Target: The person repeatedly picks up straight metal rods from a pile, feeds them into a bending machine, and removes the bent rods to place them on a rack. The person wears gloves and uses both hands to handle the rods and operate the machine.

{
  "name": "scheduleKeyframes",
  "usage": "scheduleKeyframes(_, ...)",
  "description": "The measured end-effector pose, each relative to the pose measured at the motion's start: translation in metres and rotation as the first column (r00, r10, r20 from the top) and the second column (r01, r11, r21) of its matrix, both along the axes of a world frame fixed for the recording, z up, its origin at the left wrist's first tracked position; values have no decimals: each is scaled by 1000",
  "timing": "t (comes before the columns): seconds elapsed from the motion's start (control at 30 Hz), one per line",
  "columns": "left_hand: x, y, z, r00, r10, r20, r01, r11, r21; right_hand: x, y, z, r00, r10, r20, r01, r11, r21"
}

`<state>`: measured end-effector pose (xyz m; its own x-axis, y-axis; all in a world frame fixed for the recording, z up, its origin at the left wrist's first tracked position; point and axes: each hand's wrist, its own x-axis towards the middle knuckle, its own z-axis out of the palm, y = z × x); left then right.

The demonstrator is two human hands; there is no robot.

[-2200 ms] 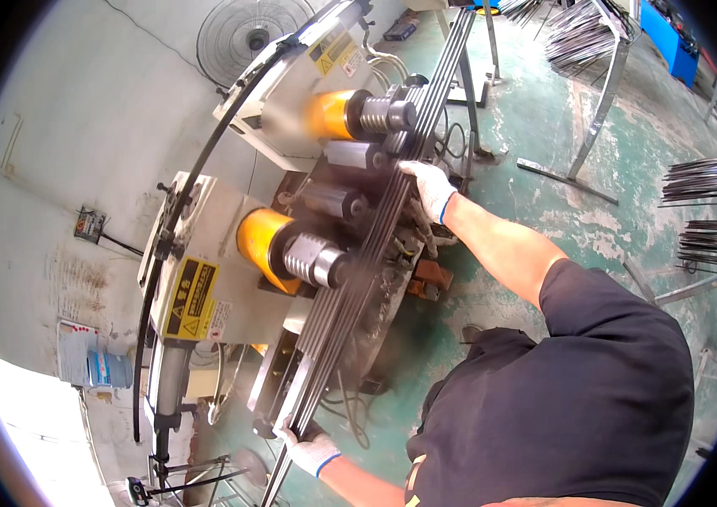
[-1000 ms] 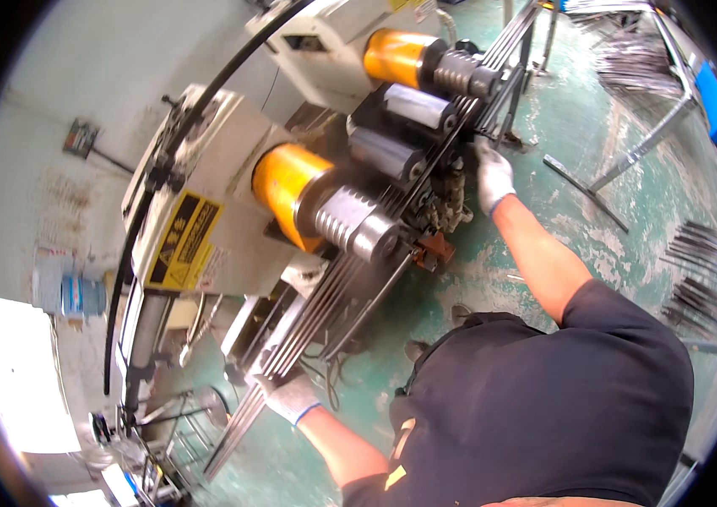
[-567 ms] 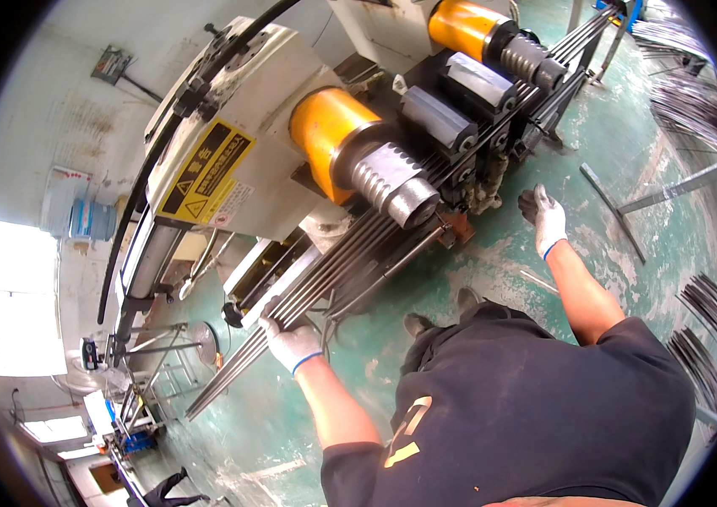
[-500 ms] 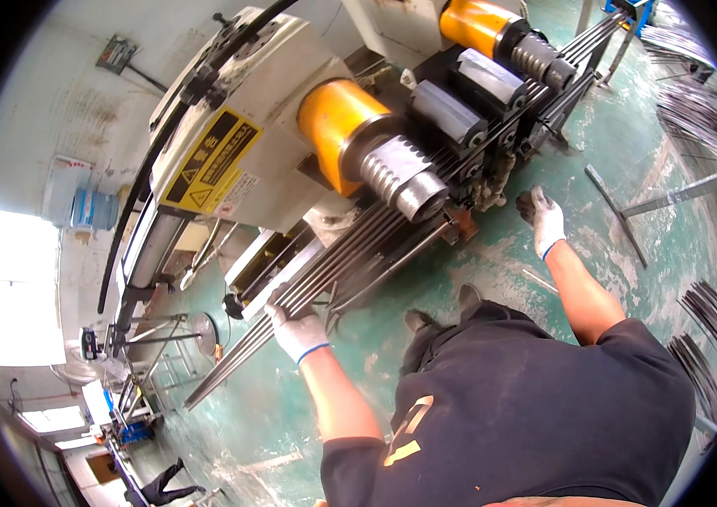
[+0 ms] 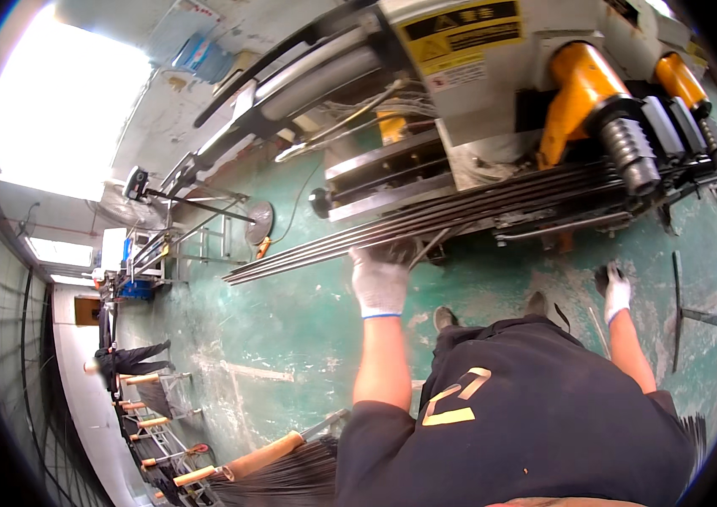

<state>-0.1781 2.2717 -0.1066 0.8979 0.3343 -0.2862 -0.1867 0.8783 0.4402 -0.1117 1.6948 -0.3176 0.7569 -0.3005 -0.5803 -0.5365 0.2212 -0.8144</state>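
Observation:
Several long thin metal rods point(image 5: 325, 248) run side by side from the machine, their free ends jutting out to the left. My left hand point(image 5: 378, 286), in a white glove with a blue cuff edge, is at the near side of these rods. Its fingers are smeared by motion around the rods' underside, so their grip does not show. Lower right, my right hand point(image 5: 618, 294) hangs over the floor, away from the rods. That glove is white with dark fingertips; the fingers are loosely apart with nothing between them.
The machine carries orange cylinders point(image 5: 582, 80) with ribbed metal ends above the rods. At right stands a metal frame point(image 5: 677, 313). A rack with wood-coloured rollers point(image 5: 266, 454) and dark rods is lower left. Another person point(image 5: 135, 359) is far left; a round-based stand point(image 5: 260, 222) stands beyond the rod ends.
My view has swung left, so the machine now sits further right and the roller rack shows. My left hand, earlier around the rods, is now blurred at their near side. My right hand stays free.

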Motion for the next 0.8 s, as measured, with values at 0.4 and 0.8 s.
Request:
scheduleKeyframes(0.4,-176,472,12,764,574,-295,-414,786,459,-194,53,-102,962,-107,-251,20,945,-326)
scheduleKeyframes(0.8,-137,481,25,932,239,-273,-67,853,518,-143,150,-37,970,99,-222,-180,905,-386)
